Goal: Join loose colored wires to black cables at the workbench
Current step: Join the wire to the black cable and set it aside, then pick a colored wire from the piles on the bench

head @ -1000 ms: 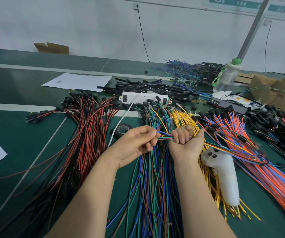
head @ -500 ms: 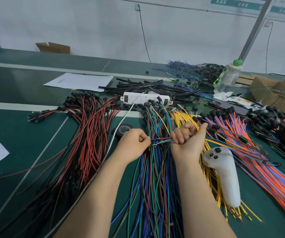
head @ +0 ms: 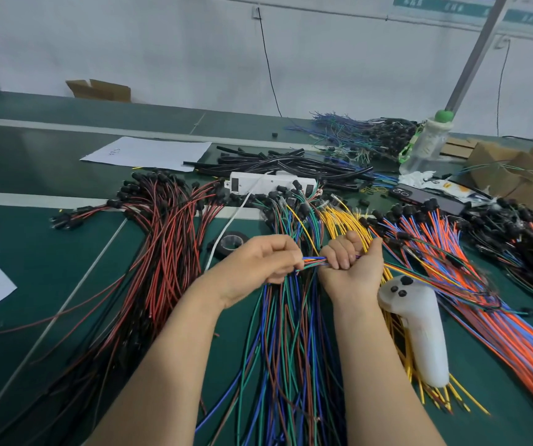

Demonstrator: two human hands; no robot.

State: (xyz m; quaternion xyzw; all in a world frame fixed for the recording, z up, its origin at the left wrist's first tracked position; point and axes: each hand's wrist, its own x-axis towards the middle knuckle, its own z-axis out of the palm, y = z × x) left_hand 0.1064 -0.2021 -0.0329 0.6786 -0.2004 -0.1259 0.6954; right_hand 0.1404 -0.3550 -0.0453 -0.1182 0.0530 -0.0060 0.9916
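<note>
Colored wires [head: 315,261]: short bunch bridging the gap between the hands, long axis running hand to hand. Left hand [head: 263,260]: fingertips pinching one end. Right hand [head: 353,263]: fisted round the other end. Black cables [head: 291,164]: heaped well beyond both sets of knuckles.

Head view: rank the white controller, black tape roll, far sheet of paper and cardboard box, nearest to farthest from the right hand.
From the right hand gripping the colored wires:
1. White controller, just right of the wrist.
2. Black tape roll, left, past the left hand.
3. Far sheet of paper, back left.
4. Cardboard box, farthest, by the wall.
</note>
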